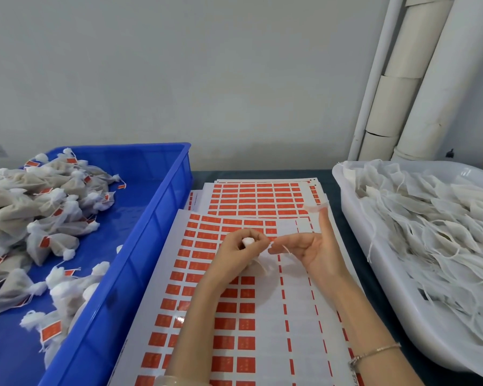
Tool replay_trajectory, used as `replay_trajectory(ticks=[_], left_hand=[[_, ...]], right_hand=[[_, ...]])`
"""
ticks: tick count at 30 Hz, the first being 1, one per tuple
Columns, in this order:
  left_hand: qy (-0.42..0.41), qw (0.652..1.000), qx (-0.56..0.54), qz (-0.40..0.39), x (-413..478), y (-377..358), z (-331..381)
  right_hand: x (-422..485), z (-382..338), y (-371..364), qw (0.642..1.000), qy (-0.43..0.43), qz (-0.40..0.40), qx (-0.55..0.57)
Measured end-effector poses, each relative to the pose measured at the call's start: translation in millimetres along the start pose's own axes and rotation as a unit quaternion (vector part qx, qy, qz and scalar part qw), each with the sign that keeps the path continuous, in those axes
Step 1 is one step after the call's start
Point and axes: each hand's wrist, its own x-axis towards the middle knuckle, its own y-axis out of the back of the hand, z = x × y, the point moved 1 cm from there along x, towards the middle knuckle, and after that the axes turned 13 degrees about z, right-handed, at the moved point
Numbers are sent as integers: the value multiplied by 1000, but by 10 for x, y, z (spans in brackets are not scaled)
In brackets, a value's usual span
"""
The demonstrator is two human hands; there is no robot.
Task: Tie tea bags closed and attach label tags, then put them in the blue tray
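Observation:
Over the sheets of red label stickers (215, 277) my left hand (240, 252) grips a white tea bag (248, 242) by its gathered neck, with the bag's body hanging below the fist. My right hand (310, 249) pinches the bag's string (272, 243) between thumb and fingertips beside the left hand. Its index finger points up with a peeled label (314, 208) stuck on its tip. The blue tray (156, 218) on the left holds several tied, tagged tea bags (39, 213).
A white tub (374, 263) on the right is heaped with untied tea bags (430, 232). More label sheets (262, 196) lie further back. White pipes (418, 79) run up the wall at the right rear. A dark table edge shows between sheets and tub.

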Motion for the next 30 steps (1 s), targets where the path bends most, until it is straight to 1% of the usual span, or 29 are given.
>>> replay_trajectory(ticks=[2,4,7,10,11,13,15,18,21,26,30], left_hand=[[-8,1000,5,-6,-14,3,14],[-11,1000,6,-1,-27,9,28],[-9,1000,-11,10,-31,16,52],[-20,1000,-8,-11,-51,-45,84],[-29,999,-4,-26,-69,-87,95],[-47,997,-1,-56,-107,-172,111],[-58,996,-9,-60,-117,-209,120],[-74,996,-30,-43,-104,-206,125],[-79,996,-25,-20,-99,-192,127],[-67,997,-15,27,-62,-148,88],[-57,997,-7,47,-58,-154,83]], right_hand=[[7,3,9,1000,-7,2,5],[14,-6,15,1000,-11,21,-14],[47,-33,8,992,1,107,-70],[58,4,6,963,85,210,-144],[49,18,4,954,111,226,-162],[19,42,-2,952,145,208,-171],[-12,43,-11,954,158,187,-175],[-31,38,-20,959,154,168,-171],[-51,36,-33,964,139,156,-165],[-80,15,-41,964,139,159,-160],[-86,6,-42,964,143,159,-160]])
